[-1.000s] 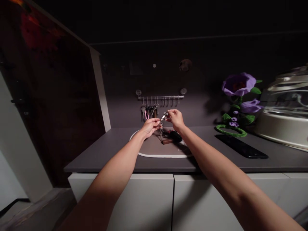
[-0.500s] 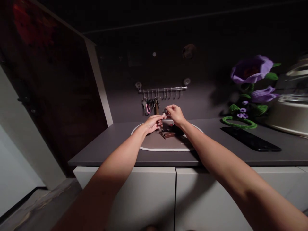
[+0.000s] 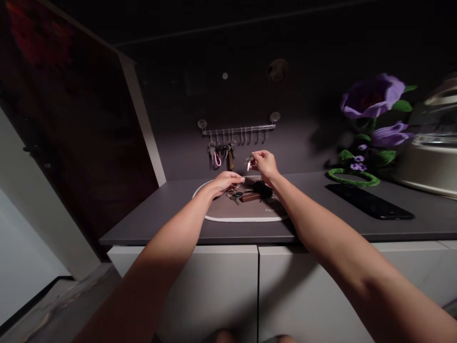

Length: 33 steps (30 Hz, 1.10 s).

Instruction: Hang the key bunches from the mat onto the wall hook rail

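Observation:
My right hand [image 3: 264,163] is raised over the mat, thumb and fingers pinching a small bunch of keys [image 3: 249,165] that hangs from the fingertips. My left hand [image 3: 226,181] is lower and to the left, its fingers closed together; a small shiny bit shows under the fingertips, too small to name. Below the hands lies a brown mat [image 3: 246,212] with a white rim. On it are loose keys on a ring [image 3: 233,196], a brown bar-shaped piece [image 3: 250,197] and a dark bundle [image 3: 263,188], partly behind my right hand.
A clear hook rail [image 3: 239,129] on the wall carries keys and a pink loop [image 3: 217,159] on its left hooks. At the right of the counter [image 3: 153,209] lie a black phone [image 3: 367,201], purple fabric flowers [image 3: 373,97] with a green ring base, and a cream appliance [image 3: 435,164].
My hands were together at a cluster of keys and are now apart. The right hand has moved right with keys; the left hand has stayed low on the left.

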Tool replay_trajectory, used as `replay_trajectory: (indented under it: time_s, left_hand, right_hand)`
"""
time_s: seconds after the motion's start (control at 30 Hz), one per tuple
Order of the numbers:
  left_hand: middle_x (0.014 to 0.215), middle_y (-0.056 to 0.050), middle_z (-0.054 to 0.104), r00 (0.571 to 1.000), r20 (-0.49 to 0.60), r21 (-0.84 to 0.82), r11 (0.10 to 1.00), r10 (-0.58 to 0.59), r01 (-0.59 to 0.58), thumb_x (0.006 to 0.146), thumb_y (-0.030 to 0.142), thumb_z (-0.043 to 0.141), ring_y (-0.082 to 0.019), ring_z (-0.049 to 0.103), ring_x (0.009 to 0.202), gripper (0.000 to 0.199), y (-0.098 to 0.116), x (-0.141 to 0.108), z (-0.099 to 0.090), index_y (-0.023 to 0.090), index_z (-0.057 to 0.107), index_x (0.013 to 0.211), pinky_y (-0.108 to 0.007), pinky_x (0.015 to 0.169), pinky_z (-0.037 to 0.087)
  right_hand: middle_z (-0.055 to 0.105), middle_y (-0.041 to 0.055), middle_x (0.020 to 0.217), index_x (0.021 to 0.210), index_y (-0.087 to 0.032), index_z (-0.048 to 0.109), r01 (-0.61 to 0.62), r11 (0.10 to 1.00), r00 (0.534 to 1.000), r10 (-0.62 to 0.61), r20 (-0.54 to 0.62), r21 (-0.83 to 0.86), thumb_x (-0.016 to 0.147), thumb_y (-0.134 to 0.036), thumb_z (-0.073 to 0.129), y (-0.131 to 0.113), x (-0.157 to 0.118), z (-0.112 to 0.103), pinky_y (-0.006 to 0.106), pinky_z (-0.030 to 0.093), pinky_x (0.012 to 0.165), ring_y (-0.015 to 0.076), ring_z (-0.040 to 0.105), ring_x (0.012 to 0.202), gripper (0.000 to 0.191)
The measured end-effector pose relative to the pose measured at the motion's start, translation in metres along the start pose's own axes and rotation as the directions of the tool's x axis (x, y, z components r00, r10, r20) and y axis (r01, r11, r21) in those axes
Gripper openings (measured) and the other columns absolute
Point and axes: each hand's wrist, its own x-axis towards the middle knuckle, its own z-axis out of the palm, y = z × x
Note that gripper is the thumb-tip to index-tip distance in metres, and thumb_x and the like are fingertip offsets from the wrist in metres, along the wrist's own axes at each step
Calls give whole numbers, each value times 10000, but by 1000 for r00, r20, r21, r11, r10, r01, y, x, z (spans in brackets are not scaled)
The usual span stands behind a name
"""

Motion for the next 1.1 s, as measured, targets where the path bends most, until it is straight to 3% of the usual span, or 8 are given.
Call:
replay_trajectory:
  time_s: [0.1, 0.2, 0.3, 0.4, 0.57, 0.8, 1.1]
  left_hand:
    - [595, -2, 589, 996, -35, 202, 977, 80, -72, 564, 311, 729, -74, 464, 532, 251, -3, 1, -1, 117, 657, 707, -217, 549, 352]
    - [556, 6, 575, 989, -9, 337, 931, 150, -138, 575, 341, 708, -75, 437, 513, 244, -6, 1, -2, 119, 659, 666, -220, 536, 322]
    - [537, 8, 564, 981, 26, 392, 901, 193, -187, 581, 328, 698, -78, 435, 510, 222, -8, 1, -2, 116, 652, 626, -225, 546, 322]
    - [539, 3, 573, 977, 17, 413, 888, 214, -202, 582, 299, 692, -83, 446, 516, 193, -9, 1, -3, 115, 648, 618, -226, 553, 329]
    - [527, 9, 575, 971, -57, 363, 910, 234, -198, 572, 289, 693, -82, 450, 513, 182, -9, 2, -3, 119, 638, 605, -222, 550, 339]
    - [504, 29, 542, 953, -210, 147, 970, 220, -192, 539, 316, 734, -59, 432, 481, 246, -10, 8, -3, 114, 611, 605, -203, 517, 332]
    - [608, -17, 606, 968, -252, -135, 990, 7, -42, 650, 328, 694, -75, 558, 542, 253, 1, 5, -1, 113, 562, 666, -200, 556, 409]
  right_hand:
    - [472, -56, 486, 696, -158, 507, 48, 997, 999, -47, 23, -52, 705, -235, 585, 3, -1, 0, 225, 483, 502, 63, 486, 436, 110]
    - [521, -38, 513, 684, -153, 550, 138, 968, 990, -135, 30, -207, 673, -260, 594, 7, 1, -4, 210, 470, 533, 62, 494, 462, 116]
    - [566, -19, 543, 668, -154, 589, 174, 910, 984, -173, 36, -376, 657, -269, 586, 8, 2, -8, 204, 451, 543, 71, 508, 489, 116]
    - [583, -10, 558, 631, -150, 589, 142, 895, 990, -137, 42, -422, 632, -269, 607, 8, 2, -10, 210, 448, 544, 76, 510, 500, 120]
    - [585, 0, 590, 606, -128, 579, 47, 959, 996, -25, 80, -281, 613, -228, 654, 6, 1, -8, 204, 457, 544, 68, 519, 518, 125]
    - [558, -13, 543, 603, -130, 570, -105, 994, 991, 108, 83, -40, 571, -244, 746, -6, 7, -1, 206, 477, 532, 54, 497, 485, 212]
    - [570, -10, 530, 626, -139, 549, -221, 963, 975, 213, 68, 152, 674, -195, 676, -18, 28, 17, 230, 485, 513, 61, 484, 445, 147]
